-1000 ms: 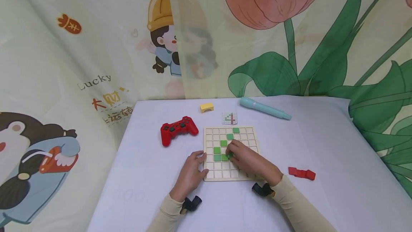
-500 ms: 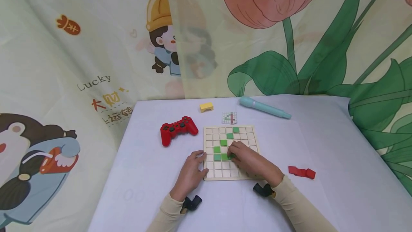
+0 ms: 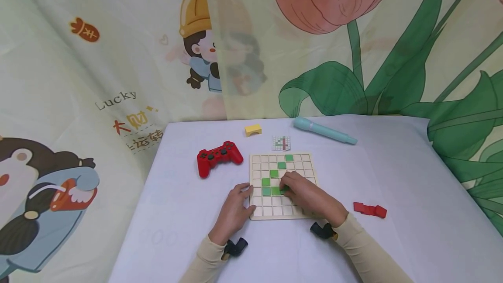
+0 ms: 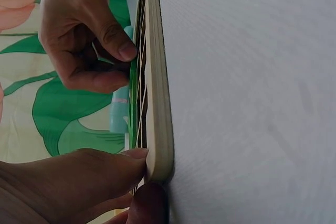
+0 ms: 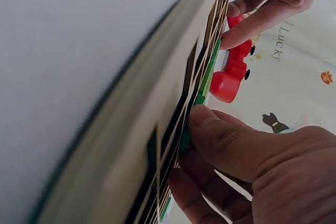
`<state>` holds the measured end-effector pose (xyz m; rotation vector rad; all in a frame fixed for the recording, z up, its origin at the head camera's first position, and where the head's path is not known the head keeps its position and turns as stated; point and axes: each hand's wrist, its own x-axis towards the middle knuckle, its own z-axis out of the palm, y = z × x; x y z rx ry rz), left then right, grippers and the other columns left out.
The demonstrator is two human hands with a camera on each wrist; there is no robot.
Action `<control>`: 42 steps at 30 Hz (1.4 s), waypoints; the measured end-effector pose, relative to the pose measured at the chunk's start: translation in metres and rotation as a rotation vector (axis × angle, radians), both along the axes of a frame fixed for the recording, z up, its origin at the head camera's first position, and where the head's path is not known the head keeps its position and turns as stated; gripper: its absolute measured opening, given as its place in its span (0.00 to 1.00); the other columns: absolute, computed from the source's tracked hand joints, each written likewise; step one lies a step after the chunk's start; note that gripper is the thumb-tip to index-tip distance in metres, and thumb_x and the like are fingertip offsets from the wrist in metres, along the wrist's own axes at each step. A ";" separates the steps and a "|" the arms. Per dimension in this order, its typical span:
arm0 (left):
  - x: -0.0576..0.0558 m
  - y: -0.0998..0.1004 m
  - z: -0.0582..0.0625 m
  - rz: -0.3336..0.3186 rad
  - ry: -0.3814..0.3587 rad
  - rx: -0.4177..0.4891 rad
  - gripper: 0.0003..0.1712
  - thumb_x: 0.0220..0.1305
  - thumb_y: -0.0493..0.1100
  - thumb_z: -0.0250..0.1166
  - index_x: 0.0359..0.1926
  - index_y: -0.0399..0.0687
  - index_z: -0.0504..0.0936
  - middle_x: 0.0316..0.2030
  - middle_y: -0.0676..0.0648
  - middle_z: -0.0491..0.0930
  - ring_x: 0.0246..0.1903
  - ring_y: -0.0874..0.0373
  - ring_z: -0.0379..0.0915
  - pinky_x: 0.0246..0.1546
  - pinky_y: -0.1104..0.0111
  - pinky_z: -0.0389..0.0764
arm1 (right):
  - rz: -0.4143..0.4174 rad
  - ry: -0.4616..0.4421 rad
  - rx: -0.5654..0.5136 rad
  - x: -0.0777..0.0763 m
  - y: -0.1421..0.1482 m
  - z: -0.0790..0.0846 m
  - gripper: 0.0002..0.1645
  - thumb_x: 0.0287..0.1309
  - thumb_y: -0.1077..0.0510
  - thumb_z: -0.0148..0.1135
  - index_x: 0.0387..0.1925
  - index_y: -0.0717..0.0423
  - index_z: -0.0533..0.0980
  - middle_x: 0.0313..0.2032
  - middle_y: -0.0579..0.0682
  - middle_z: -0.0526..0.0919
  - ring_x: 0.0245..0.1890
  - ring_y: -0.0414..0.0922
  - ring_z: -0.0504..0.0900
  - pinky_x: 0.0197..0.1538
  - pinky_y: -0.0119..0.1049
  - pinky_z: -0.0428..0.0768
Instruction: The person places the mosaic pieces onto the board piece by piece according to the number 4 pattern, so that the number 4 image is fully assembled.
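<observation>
Head view shows two hands, one board, six uncovered green tiles.

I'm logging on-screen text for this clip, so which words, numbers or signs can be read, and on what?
"Lucky": on the cloth backdrop.
"大财": on the backdrop, below that.
"运转": below again; the character before it is unclear.
Too small or faint: the orange pouch print's sign, any red controller button marks, marks on the white tablecloth.
Grid board: no text seen.
</observation>
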<state>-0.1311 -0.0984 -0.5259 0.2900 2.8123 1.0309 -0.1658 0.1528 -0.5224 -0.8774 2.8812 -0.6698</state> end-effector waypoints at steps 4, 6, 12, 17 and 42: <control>-0.001 0.001 0.000 -0.004 0.002 0.005 0.36 0.61 0.35 0.78 0.69 0.33 0.79 0.72 0.37 0.75 0.71 0.40 0.73 0.63 0.51 0.84 | 0.006 0.016 0.009 0.000 0.003 0.000 0.10 0.64 0.66 0.72 0.41 0.50 0.80 0.44 0.42 0.81 0.48 0.40 0.79 0.53 0.38 0.86; -0.001 0.001 0.000 -0.007 0.003 0.010 0.36 0.61 0.35 0.78 0.69 0.33 0.79 0.72 0.37 0.74 0.71 0.40 0.73 0.65 0.50 0.83 | 0.008 0.030 0.008 0.001 0.003 0.000 0.10 0.64 0.67 0.73 0.40 0.51 0.80 0.43 0.43 0.81 0.47 0.41 0.79 0.52 0.37 0.86; 0.000 0.002 -0.001 -0.004 0.003 0.008 0.35 0.61 0.34 0.78 0.69 0.32 0.79 0.72 0.37 0.75 0.71 0.40 0.72 0.67 0.49 0.81 | 0.008 0.019 0.014 0.004 0.005 0.001 0.08 0.65 0.65 0.72 0.42 0.51 0.81 0.43 0.43 0.81 0.47 0.40 0.80 0.52 0.37 0.86; 0.000 0.003 -0.002 0.003 -0.007 -0.001 0.36 0.61 0.35 0.78 0.69 0.33 0.79 0.72 0.38 0.75 0.69 0.42 0.74 0.54 0.57 0.86 | -0.014 -0.059 0.003 0.012 0.021 0.008 0.09 0.72 0.60 0.67 0.51 0.49 0.82 0.49 0.41 0.83 0.51 0.39 0.80 0.59 0.41 0.86; 0.000 0.002 0.000 0.003 0.010 -0.009 0.35 0.61 0.35 0.77 0.69 0.33 0.79 0.71 0.37 0.75 0.69 0.41 0.74 0.56 0.56 0.86 | -0.632 -0.211 -0.005 0.108 0.197 0.005 0.29 0.59 0.60 0.78 0.61 0.60 0.80 0.55 0.65 0.82 0.53 0.64 0.81 0.47 0.57 0.91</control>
